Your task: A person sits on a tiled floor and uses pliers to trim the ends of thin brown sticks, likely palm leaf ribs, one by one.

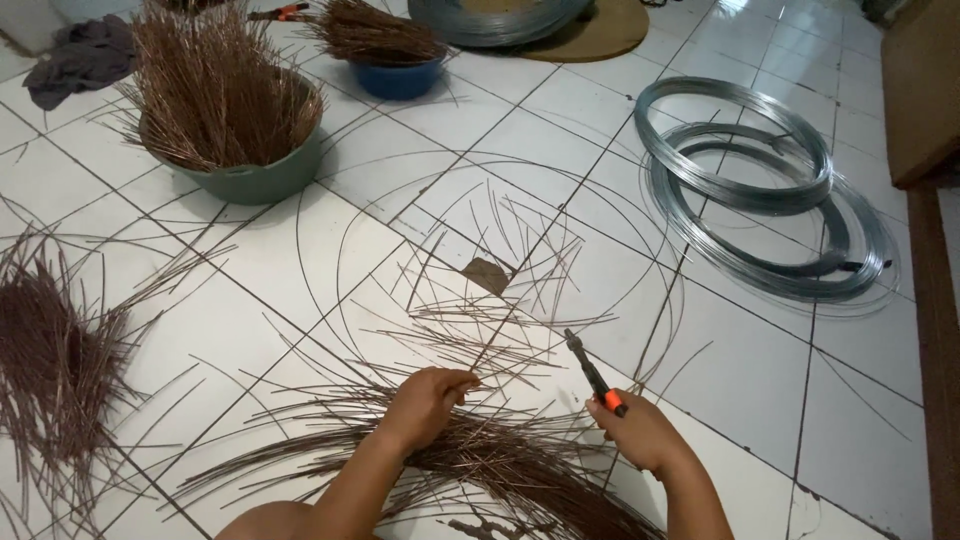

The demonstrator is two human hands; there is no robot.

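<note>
A fan of thin brown sticks (500, 455) lies flat on the white tiled floor (730, 380) at its near edge, its strands running mostly left to right and curving up toward a thin wire hoop (340, 240). The left hand (428, 403) rests directly on this bundle with fingers curled together pinching a few strands, so it is the nearer one. The right hand (640, 432), just beside the bundle's right end, is clamped around orange-handled pliers (592, 372) whose nose points up and left over the loose sticks.
</note>
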